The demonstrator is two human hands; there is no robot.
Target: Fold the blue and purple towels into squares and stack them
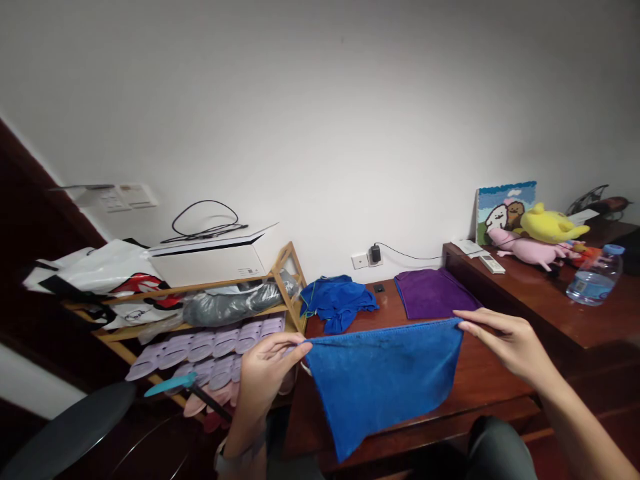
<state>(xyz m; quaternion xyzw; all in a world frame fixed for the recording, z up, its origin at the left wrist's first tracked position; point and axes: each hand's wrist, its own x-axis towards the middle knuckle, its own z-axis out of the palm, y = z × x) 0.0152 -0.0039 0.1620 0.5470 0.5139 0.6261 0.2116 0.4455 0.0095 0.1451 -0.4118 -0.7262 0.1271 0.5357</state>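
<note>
A blue cloth (385, 380) hangs stretched between my two hands, its upper edge nearly straight and its lower part dangling over the front of the dark red wooden table (490, 367). My left hand (270, 367) pinches its upper left corner between thumb and fingers. At the upper right corner, my right hand (500, 337) has the same kind of pinch. Behind the held cloth, a crumpled pile of blue cloth (340, 300) lies at the table's back left. A purple cloth (433, 293) is spread flat at the back right.
On the left stands a wooden rack (290, 267) with lilac slippers (227, 341) and a white box (210, 263) on top. A raised surface at right carries a water bottle (595, 280), plush toys (530, 250) and a remote (492, 265). A charger (375, 253) is plugged into the wall.
</note>
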